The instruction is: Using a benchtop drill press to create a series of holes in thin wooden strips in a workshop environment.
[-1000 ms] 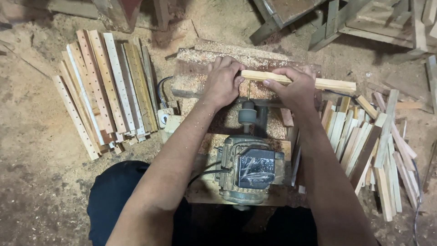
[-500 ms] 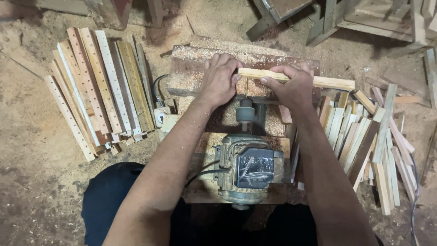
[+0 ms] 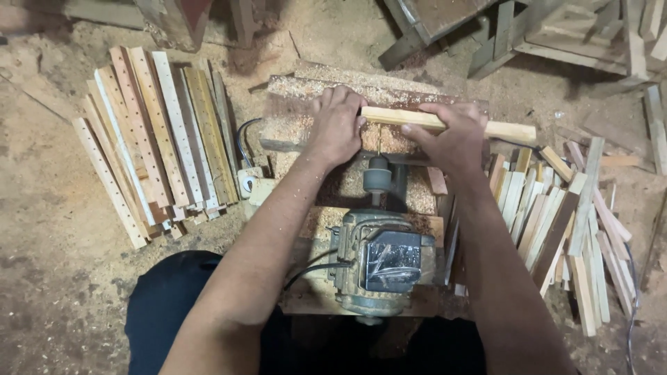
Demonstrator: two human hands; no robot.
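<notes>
Both hands grip one wooden slat [image 3: 445, 123] crosswise over the sawdusty bench [image 3: 306, 90]. Left hand [image 3: 338, 125] fingers curl round its end; right hand [image 3: 455, 139] clasps mid-length.

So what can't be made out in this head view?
- Drill bit tip: hidden behind the wooden strip held by the left hand and right hand.
- Holes in that strip: none show from here.
- Lower edge of the motor: covered by the person's arms and lap.
- Pile of plain strips: runs off the right edge, count unclear.
</notes>
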